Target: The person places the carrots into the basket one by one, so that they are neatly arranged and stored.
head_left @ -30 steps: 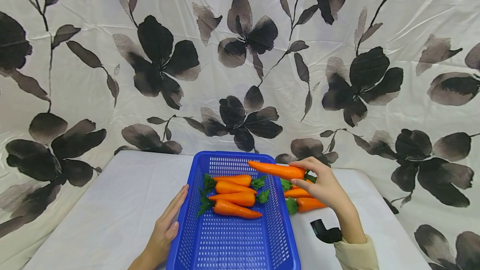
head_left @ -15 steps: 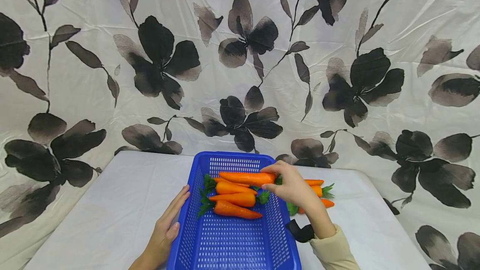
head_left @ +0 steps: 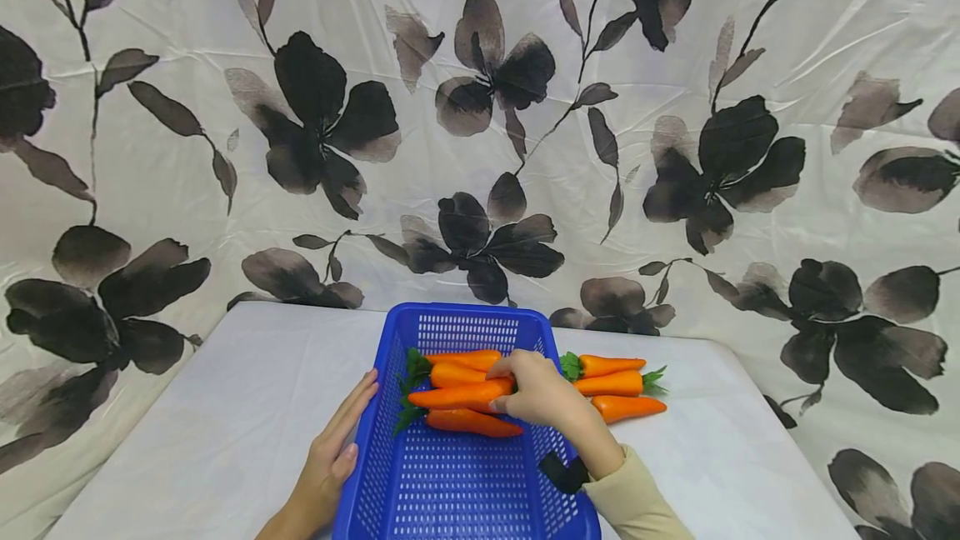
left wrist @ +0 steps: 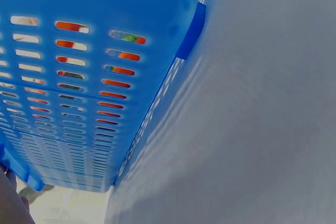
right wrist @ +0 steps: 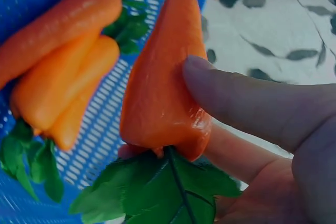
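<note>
Right hand pinches a carrot between thumb and fingers (tip projecting beyond the fingertips), over the lower carrots in the blue basket. Left hand: straight fingers against the outer wall.

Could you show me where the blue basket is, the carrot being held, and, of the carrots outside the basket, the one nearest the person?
Blue basket (head_left: 461, 482), head view: its bare floor.
Held carrot (right wrist: 161, 87), right wrist view: its orange body.
Nearest outside carrot (head_left: 628, 408), head view: its orange body.
</note>
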Demonstrator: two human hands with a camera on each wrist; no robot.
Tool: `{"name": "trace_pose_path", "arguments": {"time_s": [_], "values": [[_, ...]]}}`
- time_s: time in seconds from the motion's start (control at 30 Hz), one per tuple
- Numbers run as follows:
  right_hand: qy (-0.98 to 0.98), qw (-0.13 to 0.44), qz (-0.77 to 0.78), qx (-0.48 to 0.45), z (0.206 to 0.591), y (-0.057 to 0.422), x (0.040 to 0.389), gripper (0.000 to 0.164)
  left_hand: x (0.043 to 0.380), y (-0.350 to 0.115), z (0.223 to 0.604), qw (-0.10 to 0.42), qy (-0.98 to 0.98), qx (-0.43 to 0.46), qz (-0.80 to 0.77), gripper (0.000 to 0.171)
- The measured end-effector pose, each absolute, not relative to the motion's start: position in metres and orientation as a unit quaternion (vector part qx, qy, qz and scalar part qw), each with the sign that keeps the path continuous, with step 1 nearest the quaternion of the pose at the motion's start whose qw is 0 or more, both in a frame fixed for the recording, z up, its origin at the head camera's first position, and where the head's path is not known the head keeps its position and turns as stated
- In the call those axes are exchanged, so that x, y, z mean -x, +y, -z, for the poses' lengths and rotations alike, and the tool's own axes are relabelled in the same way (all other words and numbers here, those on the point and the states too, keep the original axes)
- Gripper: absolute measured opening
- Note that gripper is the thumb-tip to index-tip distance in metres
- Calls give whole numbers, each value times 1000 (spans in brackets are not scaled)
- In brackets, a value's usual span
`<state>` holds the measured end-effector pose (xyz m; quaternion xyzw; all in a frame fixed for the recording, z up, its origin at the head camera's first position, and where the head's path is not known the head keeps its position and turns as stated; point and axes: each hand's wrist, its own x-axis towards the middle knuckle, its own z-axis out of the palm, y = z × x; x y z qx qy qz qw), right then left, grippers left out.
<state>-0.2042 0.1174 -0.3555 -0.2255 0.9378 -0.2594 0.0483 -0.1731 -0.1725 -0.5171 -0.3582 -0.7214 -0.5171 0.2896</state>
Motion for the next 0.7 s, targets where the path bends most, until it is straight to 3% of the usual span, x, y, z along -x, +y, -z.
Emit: {"name": "trace_pose_path", "arguments": {"time_s": [0.33, 0.57, 0.7], "values": [[952, 103, 203, 202, 373, 103, 204, 31, 173, -173, 518, 289, -716, 365, 520, 52], [963, 114, 147, 197, 385, 93, 204, 21, 171, -173, 517, 283, -722, 357, 522, 53], [968, 133, 130, 169, 389, 85, 203, 28, 171, -173, 517, 280, -723, 355, 523, 53]]}}
